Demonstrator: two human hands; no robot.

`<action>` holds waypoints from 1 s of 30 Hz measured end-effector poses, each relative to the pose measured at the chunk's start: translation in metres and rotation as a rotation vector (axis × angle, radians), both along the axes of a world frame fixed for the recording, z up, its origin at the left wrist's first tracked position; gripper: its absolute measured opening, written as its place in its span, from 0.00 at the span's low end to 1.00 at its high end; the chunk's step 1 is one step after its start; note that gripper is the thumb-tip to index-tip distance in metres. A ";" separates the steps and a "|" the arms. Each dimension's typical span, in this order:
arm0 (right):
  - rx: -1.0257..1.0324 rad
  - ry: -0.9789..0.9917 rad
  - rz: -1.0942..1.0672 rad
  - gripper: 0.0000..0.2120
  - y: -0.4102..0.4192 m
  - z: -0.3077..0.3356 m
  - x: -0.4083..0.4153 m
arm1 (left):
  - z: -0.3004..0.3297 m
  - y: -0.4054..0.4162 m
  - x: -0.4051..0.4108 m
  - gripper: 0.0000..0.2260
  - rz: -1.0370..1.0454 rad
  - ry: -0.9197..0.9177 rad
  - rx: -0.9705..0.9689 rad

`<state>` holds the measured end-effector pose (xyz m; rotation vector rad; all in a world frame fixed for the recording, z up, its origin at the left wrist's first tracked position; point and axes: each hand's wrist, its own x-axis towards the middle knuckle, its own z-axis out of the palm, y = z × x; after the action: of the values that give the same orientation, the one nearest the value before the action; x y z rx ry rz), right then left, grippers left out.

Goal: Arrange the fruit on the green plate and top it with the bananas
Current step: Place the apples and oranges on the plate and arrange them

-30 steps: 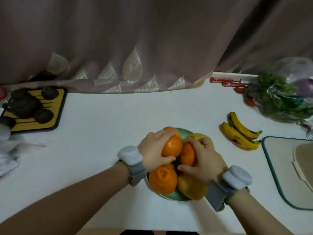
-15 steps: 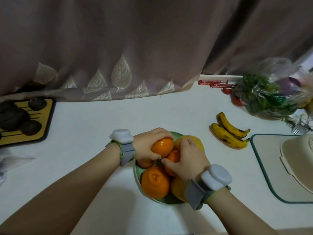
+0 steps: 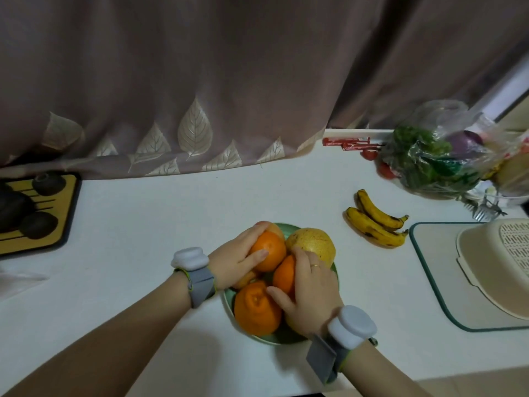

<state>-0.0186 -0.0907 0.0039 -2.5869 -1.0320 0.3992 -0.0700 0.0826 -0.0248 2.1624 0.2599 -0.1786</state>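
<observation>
Brown leaf-print curtain (image 3: 200, 81) backs the white desk (image 3: 171, 213). Near its front, the green plate (image 3: 229, 296) holds piled fruit: left hand (image 3: 237, 259) fingers grip the top orange (image 3: 270, 249), right hand (image 3: 310, 293) fingers clasp a smaller orange (image 3: 283, 275). Two bananas (image 3: 376, 217) lie apart, right of the plate.

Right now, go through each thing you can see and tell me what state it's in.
left hand: gripping the top orange
right hand: gripping a smaller orange
green plate: piled with fruit
near orange: resting on the plate, untouched
yellow fruit: on the plate's far side
bananas: lying on the counter, not yet on the pile
</observation>
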 end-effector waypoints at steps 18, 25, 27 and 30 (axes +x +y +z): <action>0.232 0.247 -0.098 0.35 -0.012 0.007 0.013 | 0.004 -0.001 0.000 0.37 -0.156 -0.065 0.209; 0.213 0.238 -0.127 0.34 -0.015 0.005 0.019 | 0.000 -0.001 0.001 0.38 -0.150 -0.053 0.210; 0.208 0.230 -0.108 0.37 -0.015 0.003 0.017 | -0.004 -0.001 0.000 0.38 -0.150 -0.054 0.257; 0.221 0.210 -0.094 0.38 -0.013 0.002 0.017 | -0.008 0.000 0.002 0.43 -0.177 -0.033 0.299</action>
<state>-0.0015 -0.1038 0.0060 -2.3296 -0.8285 0.4916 -0.0678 0.0825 -0.0331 2.4839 0.0790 -0.2151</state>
